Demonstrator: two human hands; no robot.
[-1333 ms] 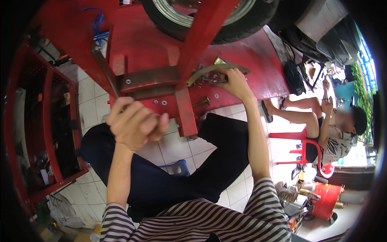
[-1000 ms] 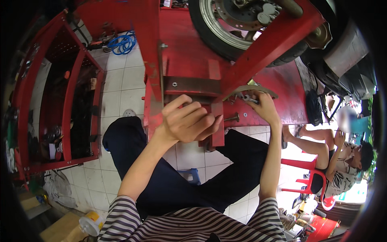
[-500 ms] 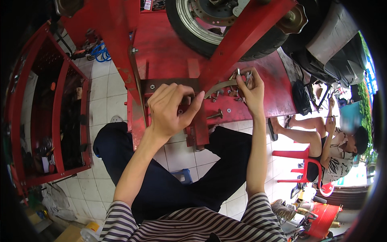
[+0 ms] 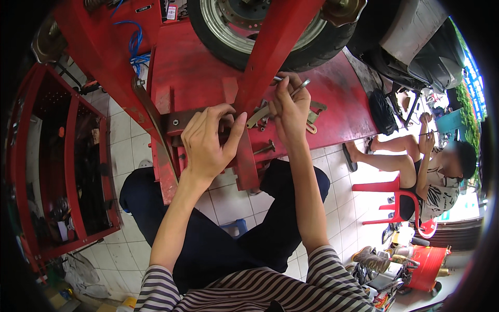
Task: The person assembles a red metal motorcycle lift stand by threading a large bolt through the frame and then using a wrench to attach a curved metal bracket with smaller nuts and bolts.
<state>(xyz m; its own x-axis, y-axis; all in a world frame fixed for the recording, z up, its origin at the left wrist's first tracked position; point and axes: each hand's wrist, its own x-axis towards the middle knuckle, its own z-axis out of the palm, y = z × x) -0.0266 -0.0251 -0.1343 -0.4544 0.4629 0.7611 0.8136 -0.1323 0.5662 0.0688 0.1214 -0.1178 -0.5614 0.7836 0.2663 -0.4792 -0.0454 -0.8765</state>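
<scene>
My left hand [image 4: 208, 143] is curved with its thumb spread apart, beside the dark crossbar [image 4: 179, 124] of a red metal frame. Nothing shows in its grasp, though some fingertips are partly hidden. Further right, my right hand [image 4: 292, 106] pinches a slim silver metal piece [image 4: 301, 87]; its exact kind is not clear. Behind and beside that hand lie a flat curved metal strip [image 4: 257, 117] and a brassy bracket [image 4: 313, 119] on the red platform [image 4: 332, 99]. A bolt [image 4: 266, 147] lies near the platform's front edge.
A wheel with a tyre [image 4: 228, 44] stands beyond the slanting red post [image 4: 275, 36]. Blue hose [image 4: 136, 44] lies at the far left. A red open cabinet [image 4: 73, 156] stands left. At right, a person [image 4: 442, 171] sits on a red plastic chair [image 4: 405, 195].
My right hand has moved left and a little up, now with the silver piece between its fingers. My left hand has stayed near the crossbar. The whole view has shifted somewhat.
</scene>
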